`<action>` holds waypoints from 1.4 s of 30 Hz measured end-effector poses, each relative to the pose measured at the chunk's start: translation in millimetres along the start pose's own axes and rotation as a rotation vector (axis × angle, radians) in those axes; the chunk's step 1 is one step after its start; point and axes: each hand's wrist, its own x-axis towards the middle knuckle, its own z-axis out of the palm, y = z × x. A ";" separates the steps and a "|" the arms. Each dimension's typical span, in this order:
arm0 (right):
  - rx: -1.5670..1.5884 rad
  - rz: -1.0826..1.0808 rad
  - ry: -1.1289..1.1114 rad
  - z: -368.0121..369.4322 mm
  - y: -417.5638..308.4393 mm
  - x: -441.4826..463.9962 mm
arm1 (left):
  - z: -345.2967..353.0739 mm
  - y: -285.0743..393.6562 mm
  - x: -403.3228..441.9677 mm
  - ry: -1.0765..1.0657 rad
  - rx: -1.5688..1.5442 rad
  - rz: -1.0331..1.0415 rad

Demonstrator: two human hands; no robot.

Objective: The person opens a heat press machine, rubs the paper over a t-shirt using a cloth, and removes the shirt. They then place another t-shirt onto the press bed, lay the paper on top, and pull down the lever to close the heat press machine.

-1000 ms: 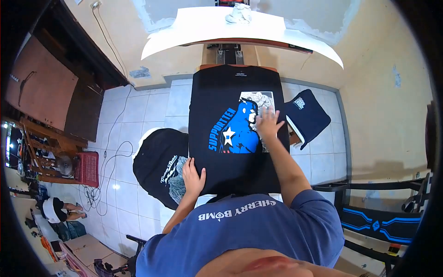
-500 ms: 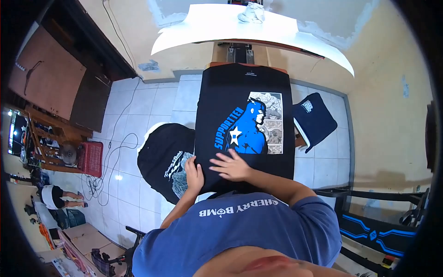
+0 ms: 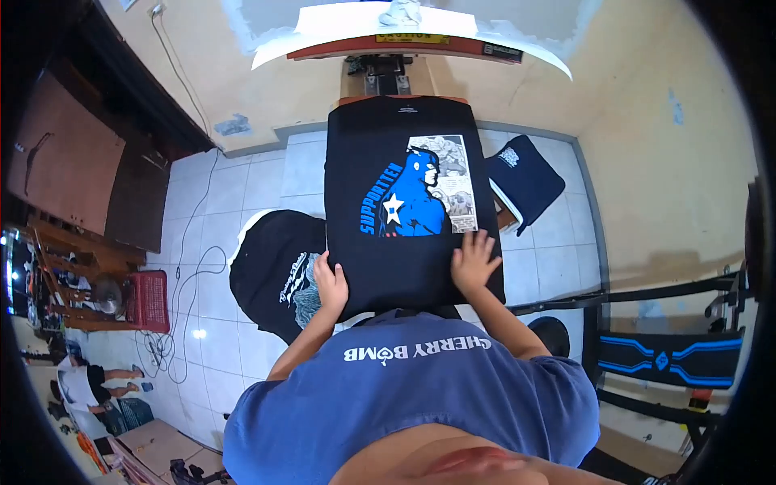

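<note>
A black T-shirt [image 3: 396, 279] lies spread over a flat board, its collar at the far end. It carries a print [image 3: 420, 194] of a blue caped-comic style figure with a white star, blue lettering and a grey comic panel. On the shirt's near left edge rests my left hand [image 3: 331, 283], fingers stretched out and close together. My right hand [image 3: 475, 265] lies flat near the right side, fingers spread, just below the print's lower right corner. Neither hand grips anything that I can see.
Behind the board stands a press-like machine with a red edge [image 3: 323, 50] and white sheet [image 3: 356, 20]. Dark folded garments lie left [image 3: 275, 259] and right [image 3: 529, 178]. A black-and-blue chair [image 3: 671, 360], red crate [image 3: 148, 301], floor cable [image 3: 194, 263] and another person [image 3: 93, 380] are nearby.
My right hand has moved right, from below the figure to below the comic panel. The left hand stays at the left edge. The whole view has shifted slightly.
</note>
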 end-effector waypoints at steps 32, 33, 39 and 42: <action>1.447 0.747 -0.826 68.6 111.0 202.8 | 15.6 -17.0 146.9 -0.342 -0.158 -0.218; 1.599 0.790 -0.772 84.1 124.3 218.1 | 4.5 9.6 154.2 -0.343 0.021 -0.206; 1.483 0.561 -0.416 55.8 111.0 208.7 | 25.7 -3.8 188.1 -0.210 0.151 -0.228; 1.487 0.554 -0.283 54.2 107.3 206.8 | 27.3 -2.7 184.3 -0.111 0.168 -0.221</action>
